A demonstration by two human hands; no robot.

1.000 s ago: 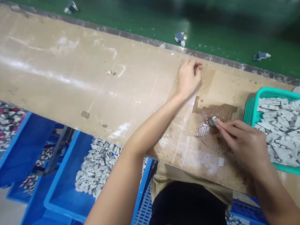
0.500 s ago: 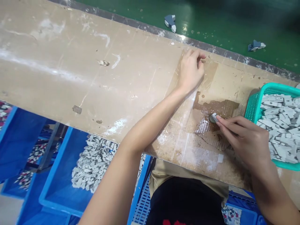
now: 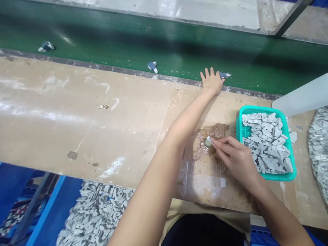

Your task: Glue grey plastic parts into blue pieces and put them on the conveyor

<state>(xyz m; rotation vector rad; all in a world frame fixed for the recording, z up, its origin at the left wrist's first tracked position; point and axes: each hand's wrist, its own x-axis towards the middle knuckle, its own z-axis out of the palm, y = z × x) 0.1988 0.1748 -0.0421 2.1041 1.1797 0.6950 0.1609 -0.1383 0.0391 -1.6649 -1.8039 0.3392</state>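
My left hand (image 3: 212, 82) reaches over the near edge of the green belt (image 3: 176, 58), palm down with its fingers spread. Right beside its thumb and index finger lies a blue-and-white part (image 3: 224, 75), partly hidden by the hand; contact is unclear. Between thumb and fingertips, my right hand (image 3: 237, 159) pinches a small white piece (image 3: 209, 138). That piece is just over a small round greenish disc (image 3: 208, 143) on a wet brown patch (image 3: 217, 130) of the cardboard-covered table (image 3: 123, 133).
A turquoise basket (image 3: 292, 167) of grey-white pieces stands right of my right hand. Other blue-and-white parts (image 3: 152, 67) lie on the belt. A blue bin (image 3: 55, 194) full of grey pieces sits below the table's near edge. A white panel (image 3: 302, 95) rises at the right.
My left hand has gone from curled above the table to spread over the belt. My right hand keeps its pinch at the wet patch. The view has shifted; belt parts have moved left.
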